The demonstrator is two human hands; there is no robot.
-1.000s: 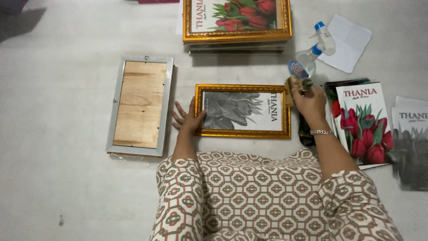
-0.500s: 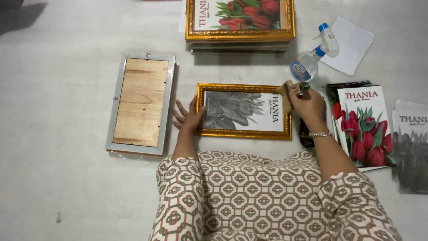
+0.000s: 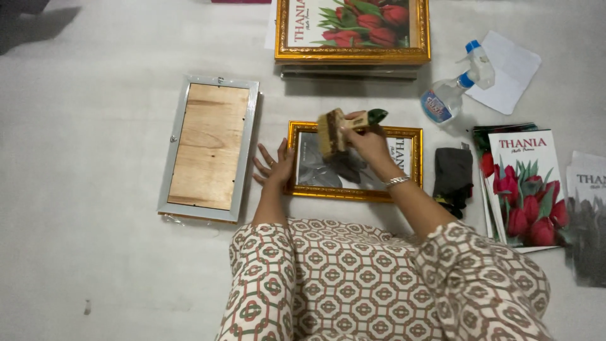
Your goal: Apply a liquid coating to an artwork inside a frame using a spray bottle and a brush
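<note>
While the left hand lies flat, fingers spread, steadying the small gold-framed glazed picture on the floor, the right hand grips a light, stiff wooden-handled brush above the probably fragile glass.

The right hand holds a wide brush over a small gold frame on the floor. The left hand lies flat on the frame's left edge. A silver frame lies face down to the left. A spray bottle, a dark cloth and tulip prints sit to the right.
</note>
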